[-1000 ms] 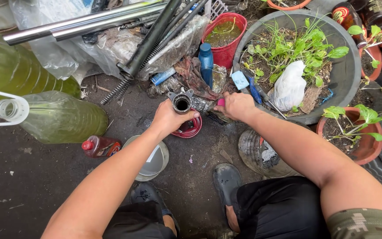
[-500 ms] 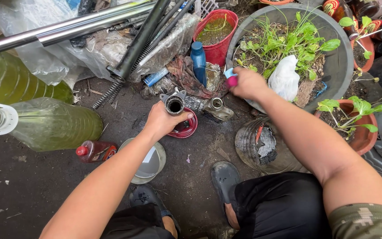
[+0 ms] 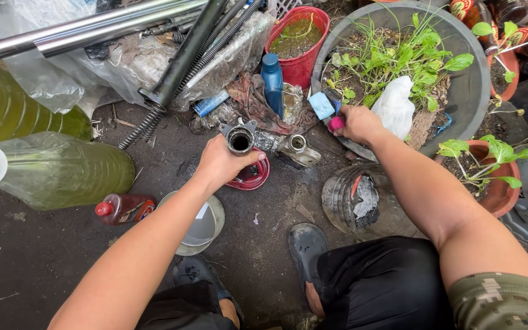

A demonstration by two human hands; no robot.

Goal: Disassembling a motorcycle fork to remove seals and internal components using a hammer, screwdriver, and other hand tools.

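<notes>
My left hand (image 3: 224, 164) grips an upright metal tube (image 3: 239, 140), its open round end facing up, held over a red lid (image 3: 253, 176) on the ground. My right hand (image 3: 357, 124) is closed on a small pink object (image 3: 336, 124) at the rim of a big grey planter (image 3: 473, 98). A light blue piece (image 3: 321, 105) sticks up just left of that hand. A second metal fitting (image 3: 296, 148) lies on the ground between my hands.
Two large bottles of yellow-green liquid (image 3: 62, 171) lie at left, with a small red-capped bottle (image 3: 120, 208) and a metal bowl (image 3: 206, 227) nearby. Long metal tubes and a coil spring (image 3: 172, 73) cross the top. A blue bottle (image 3: 272, 81), red bucket (image 3: 299, 36) and potted plants (image 3: 484, 174) stand around.
My right hand moved away from the tube, up and right to the planter's rim, still closed on the pink object. My left hand kept hold of the tube.
</notes>
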